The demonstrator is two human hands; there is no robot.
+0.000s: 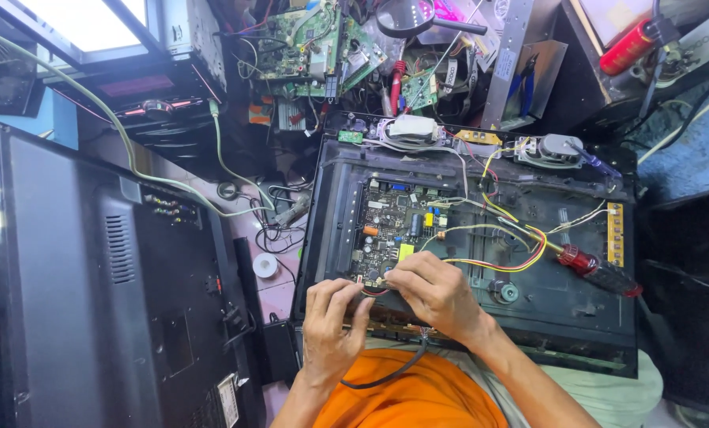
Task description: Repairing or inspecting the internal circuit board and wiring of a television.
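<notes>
Both my hands meet at the near edge of an opened flat-screen chassis (576, 317), over the lower corner of its green circuit board (394, 230). My left hand (331, 321) has its fingers curled tight and close together, my right hand (434, 293) bends its fingers down beside them, and between them they pinch a small connector with red and black wires (374, 292). The connector itself is almost wholly hidden under my fingertips, so I cannot tell whether it sits in its socket or clear of it. A dark cable (390, 372) loops down from under my hands across my orange shirt (418, 400); its upper end is covered by my right wrist. Yellow and red wires (513, 257) run from the board toward a red-handled screwdriver (596, 268) lying on the chassis, well apart from my hands. To the left stands the back of another black set (93, 301), cut off by the frame. The far bench is a jumble of loose circuit boards (315, 43) and cables, too tangled to sort out.
</notes>
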